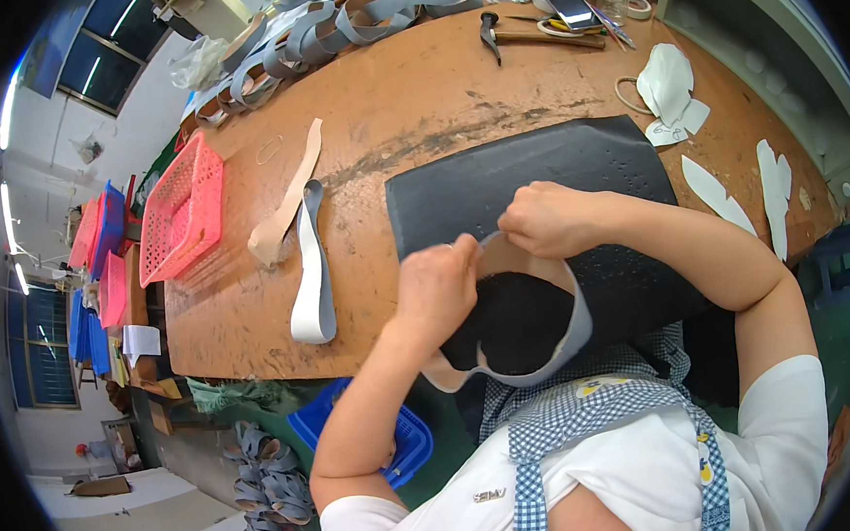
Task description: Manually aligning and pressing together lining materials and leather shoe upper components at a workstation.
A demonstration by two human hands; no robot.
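A workshop with a scuffed brown worktable [414, 86] spreads before me. At the frame's lower centre, a looped grey-and-beige strip [577, 330] hangs by the near side of a black mat [436, 199]. The left hand [436, 289] and right hand [544, 221] have their fingers closed on its top, almost meeting. Lining up or pressing the strip appears underway; next calls for a steady, even pinch.

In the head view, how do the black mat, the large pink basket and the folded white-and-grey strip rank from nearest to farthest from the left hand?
From the left hand:
1. Black mat: right by it, mostly to its right.
2. Folded white-and-grey strip: to its left.
3. Large pink basket: farther left, beyond the strip.
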